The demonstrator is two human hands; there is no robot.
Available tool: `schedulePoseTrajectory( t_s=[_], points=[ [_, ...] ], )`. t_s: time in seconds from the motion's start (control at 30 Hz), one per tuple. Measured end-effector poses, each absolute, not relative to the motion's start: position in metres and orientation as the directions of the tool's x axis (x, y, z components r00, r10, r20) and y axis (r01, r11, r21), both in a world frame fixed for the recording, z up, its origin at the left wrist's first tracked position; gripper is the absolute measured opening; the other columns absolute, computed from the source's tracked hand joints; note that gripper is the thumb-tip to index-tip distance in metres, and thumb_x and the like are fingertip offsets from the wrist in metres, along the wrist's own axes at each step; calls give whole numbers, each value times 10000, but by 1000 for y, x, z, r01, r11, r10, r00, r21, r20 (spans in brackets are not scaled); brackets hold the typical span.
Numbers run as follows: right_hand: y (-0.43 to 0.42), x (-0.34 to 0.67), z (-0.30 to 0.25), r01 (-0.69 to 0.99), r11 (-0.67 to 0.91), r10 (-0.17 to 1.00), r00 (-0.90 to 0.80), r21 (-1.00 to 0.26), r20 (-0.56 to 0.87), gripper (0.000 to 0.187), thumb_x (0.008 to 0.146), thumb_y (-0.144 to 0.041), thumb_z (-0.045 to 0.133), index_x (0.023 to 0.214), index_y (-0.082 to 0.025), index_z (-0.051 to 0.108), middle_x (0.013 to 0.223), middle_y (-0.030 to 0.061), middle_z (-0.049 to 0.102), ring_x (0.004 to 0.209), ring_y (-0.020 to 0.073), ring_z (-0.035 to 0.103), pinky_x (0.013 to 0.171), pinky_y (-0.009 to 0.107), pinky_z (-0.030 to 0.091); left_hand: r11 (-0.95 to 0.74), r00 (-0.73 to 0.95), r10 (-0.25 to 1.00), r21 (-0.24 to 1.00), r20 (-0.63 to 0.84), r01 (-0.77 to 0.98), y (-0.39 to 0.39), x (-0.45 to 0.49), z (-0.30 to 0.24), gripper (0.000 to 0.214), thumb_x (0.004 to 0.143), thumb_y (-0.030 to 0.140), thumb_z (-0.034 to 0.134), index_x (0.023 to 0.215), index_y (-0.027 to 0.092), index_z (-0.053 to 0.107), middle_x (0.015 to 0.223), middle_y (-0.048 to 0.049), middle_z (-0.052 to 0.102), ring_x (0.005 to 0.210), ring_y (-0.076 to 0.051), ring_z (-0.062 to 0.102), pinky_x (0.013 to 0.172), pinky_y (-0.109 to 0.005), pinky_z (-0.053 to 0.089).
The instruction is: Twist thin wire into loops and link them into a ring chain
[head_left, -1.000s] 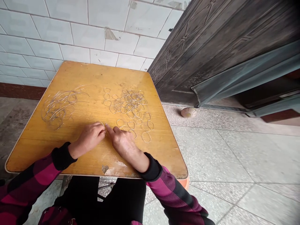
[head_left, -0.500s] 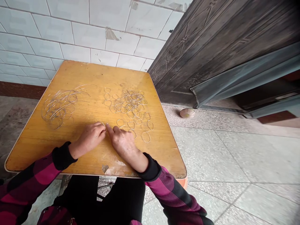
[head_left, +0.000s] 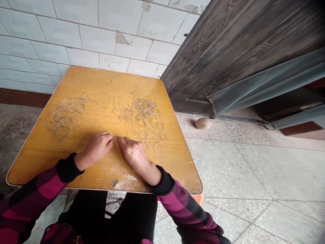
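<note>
Over the middle of the wooden table, my left hand [head_left: 98,147] is closed on a thin wire [head_left: 109,132], whose curved loop shows above the fingers. My right hand [head_left: 133,150] is beside it with fingers curled in a pinch close to the same wire; the fingertips hide most of what lies between them. To the right lies a heap of wires bent into figure-eight loops [head_left: 144,110], with several separate ones nearer my right hand. At the left sits a tangled bundle of loosely curved wires [head_left: 64,115].
The yellow wooden table [head_left: 88,176] has a chipped front edge. White wall tiles [head_left: 114,44] stand behind it. At the right are a dark carved door [head_left: 198,67], a hanging grey-blue cloth [head_left: 241,93] and a worn ball [head_left: 203,123] on the tiled floor.
My right index finger, stretched forward before, has drawn in and curled against the other fingers. My left hand keeps its grip on the wire, almost unmoved.
</note>
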State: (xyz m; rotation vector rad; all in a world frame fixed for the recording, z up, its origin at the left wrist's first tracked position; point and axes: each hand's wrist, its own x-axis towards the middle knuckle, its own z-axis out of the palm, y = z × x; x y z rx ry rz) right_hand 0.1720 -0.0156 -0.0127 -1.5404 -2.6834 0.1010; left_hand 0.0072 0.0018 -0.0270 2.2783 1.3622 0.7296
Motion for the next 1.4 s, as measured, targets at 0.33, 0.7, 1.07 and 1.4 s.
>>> schedulePoseTrajectory(
  t_s=[0.33,0.7,1.07,1.4],
  points=[
    [-3,192,-31,72,69,932,-361,-995,38,324,864,-351,615,1108,-138,626,756,12,667,559,92,624,542,228,539,-273,219,957,848,190,455,10,-4,-27,180,841,216,521,689,179,609,553,28,524,489,-105,486,531,-232,373],
    [3,182,-35,-369,-261,938,-317,-892,-143,250,694,-355,794,801,-153,692,713,-2,707,573,67,644,573,185,562,-341,236,938,812,256,475,12,-4,-31,175,855,260,541,750,169,649,671,-11,613,602,-118,552,569,-232,413],
    [8,191,-29,-545,-390,906,-371,-742,-204,242,648,-281,841,799,-139,715,675,-17,718,543,51,661,516,105,548,-532,40,788,647,615,546,13,-14,-21,244,796,247,658,1027,197,599,1056,-70,584,885,-168,606,738,-312,542],
    [10,196,-25,-563,-442,886,-394,-699,-242,281,615,-253,860,817,-122,715,648,-23,709,511,43,644,492,95,541,-594,248,795,624,554,509,15,-9,-35,91,846,149,556,908,164,620,1241,-135,534,1026,-204,607,874,-396,535]
  ],
)
